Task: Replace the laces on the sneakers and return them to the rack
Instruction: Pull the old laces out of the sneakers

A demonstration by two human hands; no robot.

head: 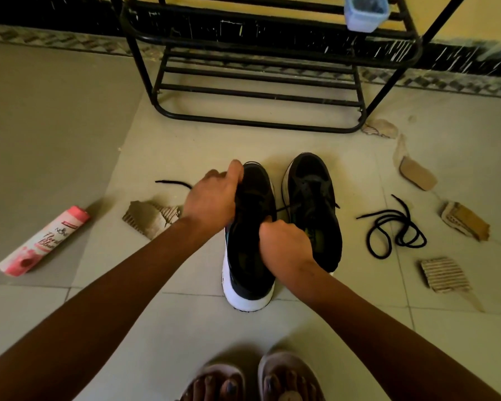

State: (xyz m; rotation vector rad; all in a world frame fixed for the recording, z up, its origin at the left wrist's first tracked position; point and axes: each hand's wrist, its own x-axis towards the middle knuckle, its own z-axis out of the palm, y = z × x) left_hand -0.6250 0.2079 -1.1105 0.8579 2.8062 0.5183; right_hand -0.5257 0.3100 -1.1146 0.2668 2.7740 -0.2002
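Here, hands (211,198) (284,247) grip sneaker (249,264) and lace (284,209).

Tiled floor (185,328) carries sneakers (313,215), loose lace (394,230), cardboard scraps (149,218), pink bottle (45,241).

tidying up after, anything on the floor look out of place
Torn cardboard scraps litter the tiles around the sneakers, a pink can lies on its side at left, and a loose black lace sits tangled at right.

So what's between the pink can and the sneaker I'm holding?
In the head view, a torn cardboard scrap lies between the can and the sneaker.
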